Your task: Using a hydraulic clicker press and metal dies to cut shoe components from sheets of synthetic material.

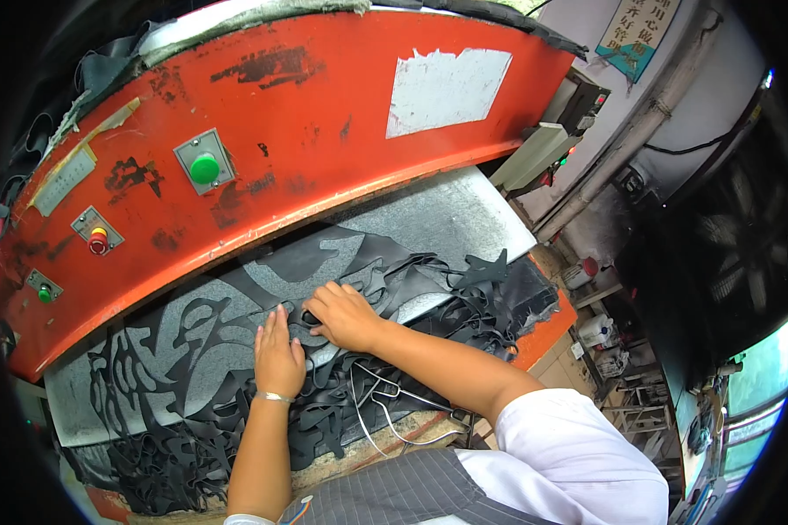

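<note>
Fingers together, the left hand point(279, 360) lies flat on dark cut-out sheeting point(252, 282) across the pale board point(468, 206), near side; the right hand point(347, 317) curls over it, grip unclear. Probably light and floppy, best pinched along a broad edge.

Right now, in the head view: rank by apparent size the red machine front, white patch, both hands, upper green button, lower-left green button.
Largest to smallest:
Red machine front
White patch
Left hand and right hand: too alike to rank
Upper green button
Lower-left green button
</note>
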Available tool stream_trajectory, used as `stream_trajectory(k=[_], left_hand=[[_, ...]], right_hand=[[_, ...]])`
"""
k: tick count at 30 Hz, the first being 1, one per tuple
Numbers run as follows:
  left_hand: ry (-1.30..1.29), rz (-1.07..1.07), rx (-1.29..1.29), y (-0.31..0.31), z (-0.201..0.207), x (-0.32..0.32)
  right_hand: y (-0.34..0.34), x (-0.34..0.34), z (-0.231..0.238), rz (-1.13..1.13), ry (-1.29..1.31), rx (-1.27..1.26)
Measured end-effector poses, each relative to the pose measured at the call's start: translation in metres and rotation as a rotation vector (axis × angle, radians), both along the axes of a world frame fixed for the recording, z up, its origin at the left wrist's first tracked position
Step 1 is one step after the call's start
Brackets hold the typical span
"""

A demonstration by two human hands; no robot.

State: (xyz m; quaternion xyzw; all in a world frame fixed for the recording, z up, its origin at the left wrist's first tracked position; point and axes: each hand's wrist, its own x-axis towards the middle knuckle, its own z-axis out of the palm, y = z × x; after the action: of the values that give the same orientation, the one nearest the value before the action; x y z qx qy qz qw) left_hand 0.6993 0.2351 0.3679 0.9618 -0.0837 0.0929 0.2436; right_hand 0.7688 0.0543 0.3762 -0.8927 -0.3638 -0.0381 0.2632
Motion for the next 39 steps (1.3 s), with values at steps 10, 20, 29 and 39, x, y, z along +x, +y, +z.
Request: stream_trajectory(k=[10,20,29,39], left_hand=[[-0.134,-0.160,-0.133,-0.062,0.036,0.045],[0.430,-0.290,0.113,-0.164,0.032,0.048],[0.091,-0.375,0.126,-0.148,0.002,0.028],[0.006,-0.391,0.136,-0.157,-0.006,0.025]], right_hand=[[-0.174,0.040,0.054,-0.157,-0.258,-0.079],[-0.198,0.028,-0.014,-0.789,0.235,0.177],[-0.159,0.052,0.024,-0.580,0.048,0.412],[-0.155,0.042,-0.028,-0.424,-0.014,0.267]])
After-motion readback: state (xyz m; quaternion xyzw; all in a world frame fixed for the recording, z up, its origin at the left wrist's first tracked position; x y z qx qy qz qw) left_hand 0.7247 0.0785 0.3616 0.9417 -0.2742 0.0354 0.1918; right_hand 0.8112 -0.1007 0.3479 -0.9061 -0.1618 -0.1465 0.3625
